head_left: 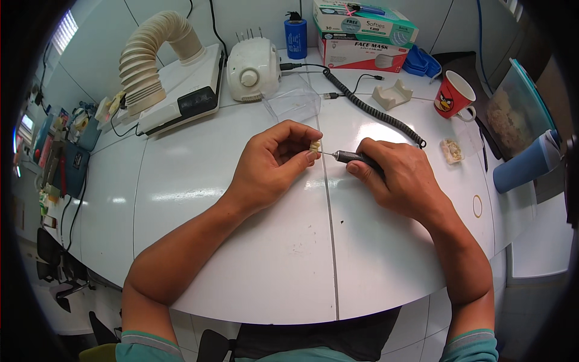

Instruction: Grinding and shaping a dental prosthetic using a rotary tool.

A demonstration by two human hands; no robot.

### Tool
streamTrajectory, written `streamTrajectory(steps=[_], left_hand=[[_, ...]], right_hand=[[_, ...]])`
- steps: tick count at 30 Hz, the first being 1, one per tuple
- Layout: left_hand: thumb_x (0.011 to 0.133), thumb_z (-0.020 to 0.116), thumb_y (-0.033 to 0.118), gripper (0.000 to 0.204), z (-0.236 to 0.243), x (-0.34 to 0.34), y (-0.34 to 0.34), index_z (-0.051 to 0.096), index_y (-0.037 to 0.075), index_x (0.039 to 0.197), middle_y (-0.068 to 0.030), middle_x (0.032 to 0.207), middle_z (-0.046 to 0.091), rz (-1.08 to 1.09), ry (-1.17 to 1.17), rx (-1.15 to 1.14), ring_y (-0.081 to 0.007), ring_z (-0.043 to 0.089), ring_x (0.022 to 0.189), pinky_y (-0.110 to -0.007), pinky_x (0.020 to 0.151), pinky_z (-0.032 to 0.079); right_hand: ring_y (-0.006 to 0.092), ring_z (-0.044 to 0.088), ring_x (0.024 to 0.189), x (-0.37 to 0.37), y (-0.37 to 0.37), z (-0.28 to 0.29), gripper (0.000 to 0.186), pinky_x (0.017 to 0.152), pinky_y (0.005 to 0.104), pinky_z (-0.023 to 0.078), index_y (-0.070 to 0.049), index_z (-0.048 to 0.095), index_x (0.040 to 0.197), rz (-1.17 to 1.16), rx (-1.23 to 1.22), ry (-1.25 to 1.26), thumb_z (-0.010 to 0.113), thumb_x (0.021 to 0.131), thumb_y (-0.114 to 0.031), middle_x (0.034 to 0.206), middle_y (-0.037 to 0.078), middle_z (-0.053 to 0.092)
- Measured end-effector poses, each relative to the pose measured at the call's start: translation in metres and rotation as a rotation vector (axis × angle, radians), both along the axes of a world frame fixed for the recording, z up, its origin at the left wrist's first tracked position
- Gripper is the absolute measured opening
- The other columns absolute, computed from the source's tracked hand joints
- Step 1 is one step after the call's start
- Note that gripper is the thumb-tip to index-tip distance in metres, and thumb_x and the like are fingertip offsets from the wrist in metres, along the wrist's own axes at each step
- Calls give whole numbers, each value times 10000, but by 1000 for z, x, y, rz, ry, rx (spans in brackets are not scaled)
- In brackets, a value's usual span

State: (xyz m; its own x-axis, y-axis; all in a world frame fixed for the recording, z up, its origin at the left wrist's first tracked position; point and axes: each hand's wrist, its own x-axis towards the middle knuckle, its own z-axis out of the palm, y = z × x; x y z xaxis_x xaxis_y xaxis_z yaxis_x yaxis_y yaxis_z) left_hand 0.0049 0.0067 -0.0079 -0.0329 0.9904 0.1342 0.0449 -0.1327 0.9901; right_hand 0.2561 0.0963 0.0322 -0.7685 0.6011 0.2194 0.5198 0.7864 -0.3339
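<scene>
Over the middle of the white table, my left hand (271,160) pinches a small piece of cream-coloured artificial teeth (315,146) between thumb and fingers. My right hand (401,175) is wrapped round a dark rotary handpiece (356,159), which points left. Its thin metal bit reaches the teeth at my left fingertips; whether it touches them I cannot tell. Behind my hands stands a white control unit (253,69) with several bits on top. A black coiled cord (368,105) runs from that unit to the right.
A dust extractor (181,99) with a ribbed hose stands back left. Face mask boxes (365,51), a blue cylinder (295,39) and a clear plastic cover (292,104) are at the back. Rightward are a red mug (453,95), a dental model (451,151) and a blue tumbler (525,163).
</scene>
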Motion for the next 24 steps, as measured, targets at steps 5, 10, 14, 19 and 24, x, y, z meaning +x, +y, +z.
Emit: streamTrajectory(steps=[5,10,14,19,24], left_hand=[[1047,753,12,289,1,0,0,683,-10,1327,-62,1210,731,0,10,1,-131,730,1137,-301,1053,605],[1044,751,3,294,-1,-2,0,677,-11,1328,-69,1215,731,-5,-7,6,-144,736,1151,-310,1054,608],[1043,750,0,300,0,-1,0,669,-21,1331,-81,1226,729,0,-24,-13,-159,741,1164,-320,1067,605],[1046,754,6,303,1,0,-1,668,-27,1334,-90,1234,731,-9,-15,10,-163,745,1166,-316,1077,598],[1053,754,16,304,5,2,-2,684,-36,1345,-92,1236,745,-3,16,-20,-157,747,1168,-307,1078,596]], right_hand=[[372,704,713,0,-2,3,380,659,499,514,-53,693,936,-9,-13,-5,718,1069,-408,784,158,716],[370,705,708,0,-2,1,356,654,492,517,-51,697,942,-2,-7,8,736,1060,-384,788,156,719],[370,704,700,1,-3,1,351,643,486,516,-46,698,943,-10,7,25,743,1057,-375,784,156,717],[366,701,694,0,-2,1,358,638,484,513,-45,695,938,-18,-3,31,743,1056,-379,782,154,715],[356,701,685,0,-2,-1,372,634,481,510,-49,694,929,-3,16,39,739,1060,-394,765,149,709]])
